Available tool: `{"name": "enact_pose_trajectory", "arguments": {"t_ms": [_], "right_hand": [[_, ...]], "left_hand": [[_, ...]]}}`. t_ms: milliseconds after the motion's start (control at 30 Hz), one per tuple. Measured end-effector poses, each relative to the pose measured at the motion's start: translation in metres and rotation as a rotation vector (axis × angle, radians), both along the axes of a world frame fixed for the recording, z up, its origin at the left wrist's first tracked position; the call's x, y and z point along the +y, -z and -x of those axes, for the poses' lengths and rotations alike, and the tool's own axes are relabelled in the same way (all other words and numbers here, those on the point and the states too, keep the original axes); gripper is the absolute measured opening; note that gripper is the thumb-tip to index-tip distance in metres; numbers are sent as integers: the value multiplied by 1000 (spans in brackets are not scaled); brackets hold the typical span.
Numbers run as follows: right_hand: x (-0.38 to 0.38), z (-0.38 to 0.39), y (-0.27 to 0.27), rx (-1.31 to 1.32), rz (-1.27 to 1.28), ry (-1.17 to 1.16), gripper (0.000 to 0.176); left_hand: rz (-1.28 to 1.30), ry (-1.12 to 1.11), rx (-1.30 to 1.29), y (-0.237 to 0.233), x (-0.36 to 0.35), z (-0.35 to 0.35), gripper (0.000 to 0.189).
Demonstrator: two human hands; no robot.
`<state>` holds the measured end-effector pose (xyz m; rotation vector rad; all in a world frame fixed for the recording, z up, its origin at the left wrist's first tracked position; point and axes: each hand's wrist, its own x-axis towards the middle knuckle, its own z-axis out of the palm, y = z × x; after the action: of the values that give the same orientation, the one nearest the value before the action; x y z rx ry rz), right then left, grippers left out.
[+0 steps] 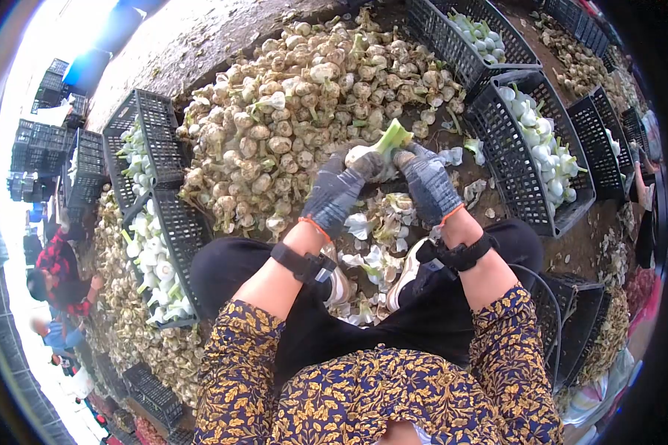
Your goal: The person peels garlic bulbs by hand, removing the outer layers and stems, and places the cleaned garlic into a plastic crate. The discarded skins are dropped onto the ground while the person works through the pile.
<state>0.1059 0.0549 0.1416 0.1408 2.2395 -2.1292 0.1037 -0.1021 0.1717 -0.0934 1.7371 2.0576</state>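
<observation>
left hand (334, 194): gloved, wrapped round the bulb (367, 157)
right hand (427, 182): gloved, gripping the same bulb
bulb: up off the ground, at the pile's (289, 111) near edge
peels (382, 222): right under the hands

Left hand (336, 194), right hand (428, 182): grey gloves, orange cuffs. Bulb (369, 156): off-white, green stalk. Far pile (297, 111): tan-white. Crates (497, 148): black lattice. Sleeves (237, 356): navy, gold floral print. Wrist straps (304, 265): black.

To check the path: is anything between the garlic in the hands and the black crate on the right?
Nothing visible. The left hand and right hand hold the garlic; only flat peels lie before the crate.
</observation>
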Motion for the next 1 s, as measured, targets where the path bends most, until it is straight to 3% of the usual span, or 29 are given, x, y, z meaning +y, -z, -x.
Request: {"name": "enact_pose_trajectory", "arguments": {"t_ms": [67, 100, 133, 200, 267, 300, 333, 433, 533, 600, 667, 700, 733, 800, 867, 933, 967, 1000], "right_hand": [[13, 9, 40, 4, 66, -37, 23], [18, 13, 54, 9, 130, -76, 24], [12, 10, 29, 10, 130, -76, 24], [1, 0, -20, 22, 18, 0, 23], [-4, -5, -23, 59, -91, 29, 23], [-5, -6, -24, 98, -204, 54, 22], [-5, -6, -23, 97, -204, 52, 22], [-1, -3, -15, -23, 267, 43, 24], [17, 8, 11, -75, 265, 125, 24], [21, 5, 14, -15, 134, 148, 23], [22, 3, 8, -155, 372, 213, 24], [20, 0, 1, -103, 60, 176, 22], [20, -4, -3, -105, 60, 175, 22], [21, -9, -6, 347, -991, -334, 27], [17, -9, 2, 424, -1026, -381, 23], [14, -9, 0, 542, -1032, -363, 25], [11, -9, -4, 742, -1007, -232, 29], [5, -10, -4, 739, -1008, -231, 29]], "left_hand": [[-40, 25, -22, 3, -2, 4, 40], [-228, -28, -122, 6, -2, 6, 42], [-416, -80, -221, 6, -2, 6, 44], [-394, -91, -266, 1, -1, 5, 44], [-82, 28, -180, -4, -3, 2, 42], [43, -22, -185, 2, -3, 4, 36], [43, -25, -186, 8, -3, 5, 36], [-18, -268, -213, 11, -2, 11, 29], [-185, -336, -143, 9, -5, 11, 31], [-161, -333, -153, 10, -8, 15, 29], [-265, -391, -150, 15, -12, 16, 30], [-310, -404, -194, 15, -12, 19, 30], [-309, -406, -196, 15, -14, 19, 30], [-339, -444, -203, 15, -16, 20, 32], [-309, -487, -228, 16, -16, 19, 37], [-40, -363, -42, 13, -19, 20, 40], [169, -383, -6, 13, -17, 15, 42], [169, -380, -8, 4, -15, 9, 42]]}}
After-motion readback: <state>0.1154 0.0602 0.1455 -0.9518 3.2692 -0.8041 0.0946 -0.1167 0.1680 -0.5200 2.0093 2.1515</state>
